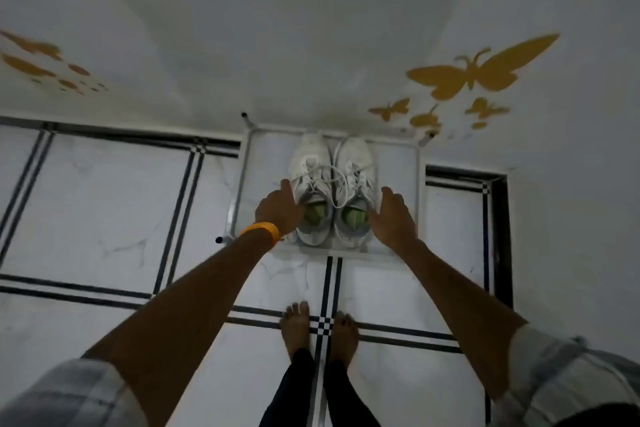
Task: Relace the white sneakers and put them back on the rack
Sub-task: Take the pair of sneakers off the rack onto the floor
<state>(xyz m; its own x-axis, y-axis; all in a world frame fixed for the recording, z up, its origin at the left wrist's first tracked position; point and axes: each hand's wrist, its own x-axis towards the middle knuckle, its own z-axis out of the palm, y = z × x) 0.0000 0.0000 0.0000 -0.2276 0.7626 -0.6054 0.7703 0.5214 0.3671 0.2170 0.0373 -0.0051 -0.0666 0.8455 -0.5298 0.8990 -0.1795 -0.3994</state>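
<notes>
head view: the white sneakers [332,191] sit side by side on the rack [239,180] at frame centre. your left hand [278,208] and right hand [393,215] flank them, released. loose laces could snag your fingers and drag a shoe off.

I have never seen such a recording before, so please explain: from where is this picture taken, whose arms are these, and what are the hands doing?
The one picture comes from a camera on a person's head, looking down, so the arms are their own. Two white sneakers stand side by side on a white rack against the wall. The left hand, with an orange wristband, touches the left shoe's side. The right hand is open beside the right shoe; contact is unclear. Neither hand grips anything. Bare feet stand on the tiled floor.
</notes>
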